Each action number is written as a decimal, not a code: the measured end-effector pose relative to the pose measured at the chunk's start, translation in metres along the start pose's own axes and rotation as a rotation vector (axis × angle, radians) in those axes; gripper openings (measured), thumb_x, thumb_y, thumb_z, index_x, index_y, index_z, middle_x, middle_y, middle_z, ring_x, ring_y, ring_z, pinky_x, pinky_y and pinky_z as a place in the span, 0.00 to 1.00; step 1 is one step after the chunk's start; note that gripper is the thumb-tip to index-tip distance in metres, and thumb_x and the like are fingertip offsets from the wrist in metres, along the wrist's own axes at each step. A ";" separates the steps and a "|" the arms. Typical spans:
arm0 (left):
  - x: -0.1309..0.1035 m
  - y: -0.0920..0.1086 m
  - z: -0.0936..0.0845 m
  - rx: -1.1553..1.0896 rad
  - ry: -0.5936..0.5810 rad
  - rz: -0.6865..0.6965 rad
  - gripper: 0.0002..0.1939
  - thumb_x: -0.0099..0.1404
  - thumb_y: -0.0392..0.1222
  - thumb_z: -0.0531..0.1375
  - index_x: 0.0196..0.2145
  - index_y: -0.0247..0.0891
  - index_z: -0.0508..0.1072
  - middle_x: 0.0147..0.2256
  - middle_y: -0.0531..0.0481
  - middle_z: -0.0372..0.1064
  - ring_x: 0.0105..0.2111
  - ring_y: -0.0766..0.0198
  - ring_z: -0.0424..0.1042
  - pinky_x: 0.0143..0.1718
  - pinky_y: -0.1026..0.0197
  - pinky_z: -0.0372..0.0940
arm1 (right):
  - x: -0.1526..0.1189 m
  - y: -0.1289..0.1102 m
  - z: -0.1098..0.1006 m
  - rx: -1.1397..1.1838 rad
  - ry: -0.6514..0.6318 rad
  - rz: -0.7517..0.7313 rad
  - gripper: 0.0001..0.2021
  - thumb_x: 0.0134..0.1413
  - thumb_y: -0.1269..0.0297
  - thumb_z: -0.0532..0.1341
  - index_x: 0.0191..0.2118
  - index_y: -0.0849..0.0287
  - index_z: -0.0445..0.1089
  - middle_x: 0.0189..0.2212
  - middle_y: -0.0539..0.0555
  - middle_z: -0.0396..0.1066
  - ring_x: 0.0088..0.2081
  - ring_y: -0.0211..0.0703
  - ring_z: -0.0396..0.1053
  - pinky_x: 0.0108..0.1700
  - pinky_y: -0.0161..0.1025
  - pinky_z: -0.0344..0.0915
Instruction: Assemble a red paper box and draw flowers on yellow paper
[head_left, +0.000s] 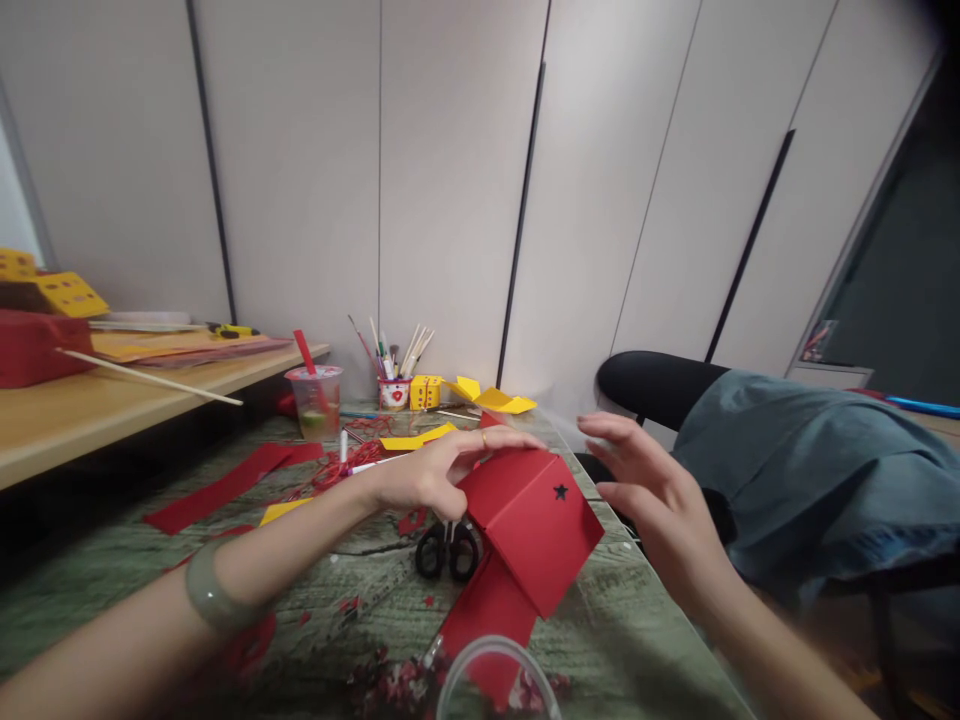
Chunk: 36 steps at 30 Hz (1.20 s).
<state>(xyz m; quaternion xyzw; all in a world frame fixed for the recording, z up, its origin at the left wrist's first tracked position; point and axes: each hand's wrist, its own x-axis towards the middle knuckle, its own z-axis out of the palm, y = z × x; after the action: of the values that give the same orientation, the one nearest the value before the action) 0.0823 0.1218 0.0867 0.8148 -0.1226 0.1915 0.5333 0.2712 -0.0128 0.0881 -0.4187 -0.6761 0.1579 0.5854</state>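
Resting on the red box (544, 535), spread left hand (439, 472) near black scissors (442, 564); spread right hand (651, 482) apart, clear rim (495, 642) in front.

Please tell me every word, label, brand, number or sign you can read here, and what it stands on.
No words, brands or numbers are legible.
Sign: a dark star on the red box.
Too blurred to read: marks on the clear ruler-like strip and any print on the drink cup.

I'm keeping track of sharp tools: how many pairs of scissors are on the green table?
1. The black-handled scissors lie on the green table, beside the red box and near the left hand. Others may be hidden under the box or paper.
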 end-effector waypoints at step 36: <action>0.008 0.005 0.004 0.276 0.005 -0.030 0.38 0.43 0.28 0.58 0.53 0.41 0.57 0.54 0.47 0.52 0.56 0.53 0.47 0.56 0.50 0.42 | -0.020 -0.002 0.008 -0.524 0.155 -0.261 0.12 0.50 0.70 0.59 0.42 0.57 0.61 0.42 0.55 0.56 0.43 0.44 0.60 0.37 0.41 0.67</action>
<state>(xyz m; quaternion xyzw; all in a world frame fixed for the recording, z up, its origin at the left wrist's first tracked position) 0.0883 0.1160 0.0928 0.8816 -0.0817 0.2005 0.4194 0.2621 -0.0270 0.0746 -0.4757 -0.6954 -0.1308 0.5226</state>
